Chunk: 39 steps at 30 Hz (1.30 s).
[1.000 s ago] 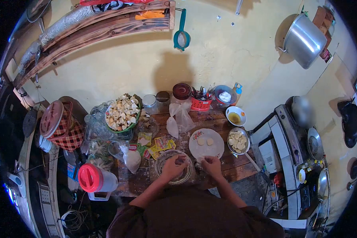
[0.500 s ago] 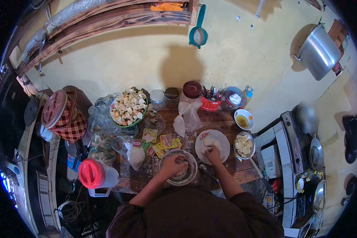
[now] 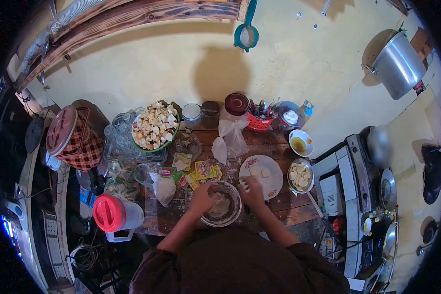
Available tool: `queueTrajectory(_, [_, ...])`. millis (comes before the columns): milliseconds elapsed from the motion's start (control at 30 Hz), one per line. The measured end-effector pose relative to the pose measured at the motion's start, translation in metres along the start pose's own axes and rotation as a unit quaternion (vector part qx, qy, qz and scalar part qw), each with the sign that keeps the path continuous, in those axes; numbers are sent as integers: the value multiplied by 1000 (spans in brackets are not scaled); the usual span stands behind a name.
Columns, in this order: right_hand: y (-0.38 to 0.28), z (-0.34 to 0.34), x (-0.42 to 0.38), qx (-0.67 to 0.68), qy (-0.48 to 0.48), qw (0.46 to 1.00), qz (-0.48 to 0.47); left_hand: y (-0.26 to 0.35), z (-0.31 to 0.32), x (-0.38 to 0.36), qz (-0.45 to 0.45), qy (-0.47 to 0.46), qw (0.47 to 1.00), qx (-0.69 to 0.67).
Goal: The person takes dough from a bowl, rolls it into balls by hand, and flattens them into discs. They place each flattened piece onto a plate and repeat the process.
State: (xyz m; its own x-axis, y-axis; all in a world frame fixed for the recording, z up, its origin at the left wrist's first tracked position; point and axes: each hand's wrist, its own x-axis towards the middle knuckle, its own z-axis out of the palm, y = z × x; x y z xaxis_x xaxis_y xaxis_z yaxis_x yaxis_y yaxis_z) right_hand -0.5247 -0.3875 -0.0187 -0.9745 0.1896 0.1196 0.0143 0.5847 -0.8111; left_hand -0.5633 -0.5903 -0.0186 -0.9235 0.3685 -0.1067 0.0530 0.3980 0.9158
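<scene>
My left hand (image 3: 204, 198) is at the left rim of a clear bowl (image 3: 239, 208), its fingers curled over the edge. A pale, wet batter or dough (image 3: 221, 204) lies inside and coats the bowl's walls. Between the bowl and a white floral plate (image 3: 274, 188), my right hand (image 3: 251, 192) hovers with its fingers apart and nothing visible in them. Two pale flat pieces (image 3: 265, 172) lie on the plate. To its right stands a handled pan (image 3: 300, 177) of pale slices.
Yellow seasoning packets (image 3: 204, 170) and a bag of white powder (image 3: 164, 191) lie left of the bowl. Behind are a basin of chopped pale pieces (image 3: 156, 128), jars (image 3: 192, 115) and a red utensil basket (image 3: 259, 123). A red-lidded pitcher (image 3: 110, 213) stands front left, a stove (image 3: 360, 164) right.
My right hand has left the pieces on the plate and moved left toward the bowl. My left hand has shifted from inside the bowl to its left rim. The view has tilted slightly.
</scene>
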Motion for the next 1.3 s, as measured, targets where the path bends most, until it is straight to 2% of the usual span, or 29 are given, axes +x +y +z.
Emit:
queueTrajectory(67, [21,28,-6,-63,-98,984,-133,-4,-2,0,-4,3,1000,21])
queueTrajectory(100, [24,38,-10,-62,-98,984,-133,-6,-2,0,18,26,998,45])
queueTrajectory(167, [24,56,-17,-165,-202,937,-234,-7,-4,-3,38,52,995,71])
queueTrajectory(200, [22,62,-21,-164,-203,936,-236,-5,-6,-5,52,61,992,94])
queueTrajectory(267, [17,72,-28,-304,-278,906,-93,-3,-6,-8,66,72,988,118])
queueTrajectory(333, [17,81,-27,-326,-286,895,-100,-5,-3,-9,-14,-1,999,46])
queueTrajectory(367, [17,83,-26,-349,-294,884,-105,-17,3,-7,-13,2,999,47])
queueTrajectory(433, [7,77,-21,-341,-322,879,-82,-48,20,-4,85,-20,983,159])
queueTrajectory(467, [5,75,-19,-333,-350,874,-55,-44,23,-5,86,-18,983,159])
queueTrajectory(533, [5,75,-20,-338,-323,882,-61,-36,30,-9,56,-52,975,208])
queueTrajectory(567, [8,76,-20,-342,-297,890,-65,-40,35,-8,58,-51,975,207])
queueTrajectory(633, [20,78,-21,-319,-267,905,-90,-49,46,-4,-21,-41,985,167])
queueTrajectory(667, [19,75,-22,-293,-238,919,-114,-45,45,-5,-18,-42,985,167])
queueTrajectory(733, [20,69,-23,-274,-228,925,-129,-39,41,-9,-28,-106,970,217])
queueTrajectory(767, [16,65,-24,-253,-222,930,-146,-51,45,-7,-27,-107,970,218])
queueTrajectory(833, [9,58,-24,-252,-214,933,-138,-86,58,-1,124,-52,975,175])
queueTrajectory(867, [8,54,-23,-254,-208,936,-131,-77,55,-4,124,-53,975,176])
queueTrajectory(933, [12,46,-24,-220,-198,947,-129,-46,48,-11,63,-74,970,223])
queueTrajectory(1033, [-1,24,-27,-176,-173,962,-116,-69,62,-4,61,-64,965,248])
queueTrajectory(1100, [-14,9,-28,-166,-157,968,-104,-57,58,-9,70,-65,962,255])
queueTrajectory(1167, [-19,-2,-28,-138,-201,969,-33,-57,59,-10,78,-67,960,261])
queueTrajectory(1300, [-22,-22,-32,-113,-175,977,-46,-81,67,1,64,-86,947,304])
